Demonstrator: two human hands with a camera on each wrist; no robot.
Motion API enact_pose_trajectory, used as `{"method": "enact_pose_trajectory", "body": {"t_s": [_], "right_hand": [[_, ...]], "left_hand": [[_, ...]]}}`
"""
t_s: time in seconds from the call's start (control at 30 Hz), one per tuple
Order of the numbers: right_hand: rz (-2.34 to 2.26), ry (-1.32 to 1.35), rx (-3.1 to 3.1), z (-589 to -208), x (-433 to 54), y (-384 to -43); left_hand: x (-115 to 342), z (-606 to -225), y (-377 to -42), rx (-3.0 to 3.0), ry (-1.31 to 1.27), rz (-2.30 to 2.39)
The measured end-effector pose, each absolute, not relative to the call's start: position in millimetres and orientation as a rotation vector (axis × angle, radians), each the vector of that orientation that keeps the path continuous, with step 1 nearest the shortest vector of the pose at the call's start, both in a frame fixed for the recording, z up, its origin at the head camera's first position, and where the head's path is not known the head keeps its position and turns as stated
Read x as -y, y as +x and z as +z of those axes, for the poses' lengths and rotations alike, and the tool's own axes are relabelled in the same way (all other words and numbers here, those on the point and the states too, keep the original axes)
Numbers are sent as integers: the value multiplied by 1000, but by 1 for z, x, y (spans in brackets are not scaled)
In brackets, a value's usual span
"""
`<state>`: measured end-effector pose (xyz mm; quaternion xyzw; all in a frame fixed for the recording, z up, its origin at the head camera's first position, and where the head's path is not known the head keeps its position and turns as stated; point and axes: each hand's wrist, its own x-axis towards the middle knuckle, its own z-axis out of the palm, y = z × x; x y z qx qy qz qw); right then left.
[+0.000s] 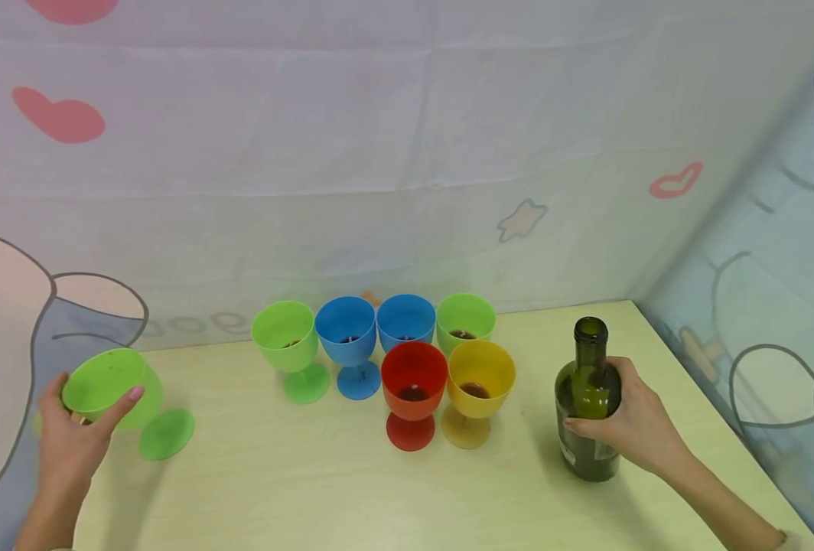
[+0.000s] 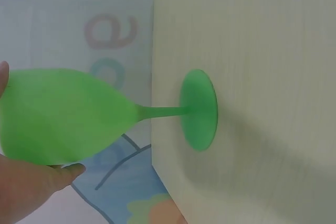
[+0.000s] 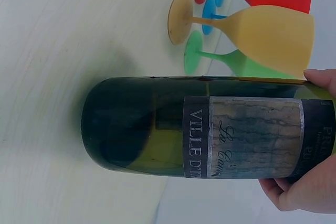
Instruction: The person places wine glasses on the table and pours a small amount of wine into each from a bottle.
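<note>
My left hand [image 1: 76, 436] grips a light green plastic goblet [image 1: 107, 383] round its bowl, at the left end of the table. The goblet leans a little, and in the left wrist view its round foot [image 2: 199, 109] seems raised off the tabletop, with a shadow beside it. At the right, my right hand [image 1: 644, 421] holds a dark green glass wine bottle [image 1: 589, 383] round its upper body, uncapped and upright. Its label [image 3: 257, 137] faces the right wrist camera, and dark liquid shows inside. Whether the bottle's bottom touches the table, I cannot tell.
Several goblets with a little dark liquid stand grouped mid-table: green [image 1: 286, 337], blue [image 1: 346, 329], blue [image 1: 407, 317] and green [image 1: 467, 314] behind, red [image 1: 414, 375] and yellow [image 1: 481, 379] in front. A printed cloth [image 1: 379, 153] hangs behind the pale table [image 1: 310, 490].
</note>
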<state>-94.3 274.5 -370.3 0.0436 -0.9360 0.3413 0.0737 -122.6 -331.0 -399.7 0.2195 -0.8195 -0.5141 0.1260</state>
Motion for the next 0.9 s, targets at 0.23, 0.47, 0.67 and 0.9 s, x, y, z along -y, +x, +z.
{"method": "enact_pose_trajectory", "body": {"t_s": [0.23,0.47,0.67,0.9], "right_hand": [[1013,174,2803,-370,-272,-94],[1017,175,2793,-370,-271,-93],[1021,190,2791,-370,-271,-94],[1031,192,2793,-369,-271,-95]], "left_hand": [[328,-399,-122,2379,658,-1492],[321,-394,-119,2468,680,-1383],[309,-390,-115,2511,579,-1352],[286,-381,-109,2501,377,-1428]]}}
